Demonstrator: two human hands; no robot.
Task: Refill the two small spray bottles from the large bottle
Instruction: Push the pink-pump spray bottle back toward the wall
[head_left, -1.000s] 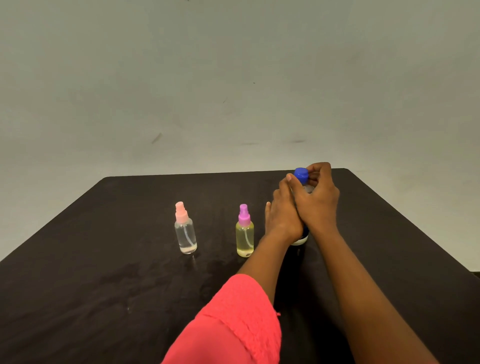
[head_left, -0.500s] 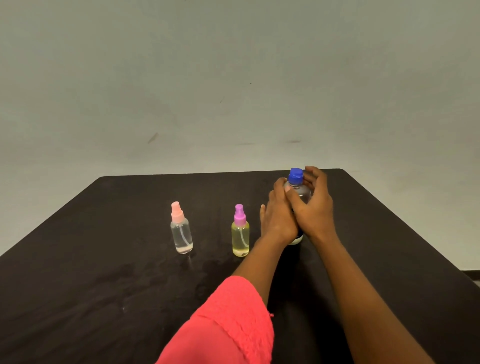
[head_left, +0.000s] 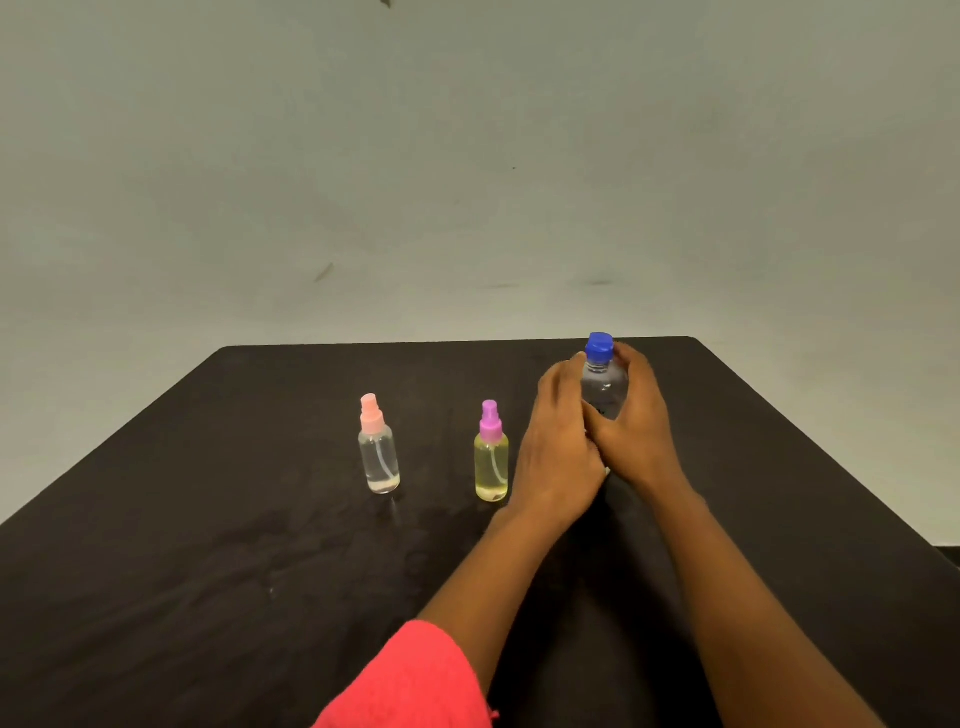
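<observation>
**Large bottle (head_left: 602, 387) clasped in both hands**

The large bottle is held upright, its blue cap (head_left: 599, 347) left clear above the fingers and its base hidden. The left hand (head_left: 558, 452) is curled round its left side and the right hand (head_left: 636, 431) round its right. Left of the large bottle the purple-capped spray bottle (head_left: 491, 462) is stood on the table (head_left: 208, 571), just beside the left hand. The pink-capped spray bottle (head_left: 379, 452) is stood farther left.

On the dark table (head_left: 208, 545) stand, left to right, a small clear pink-capped spray bottle (head_left: 379, 460), a small yellowish purple-capped spray bottle (head_left: 491, 470) and a large clear blue-capped plastic bottle (head_left: 602, 387). The left hand (head_left: 558, 452) and right hand (head_left: 638, 431) clasp the last from either side.
</observation>
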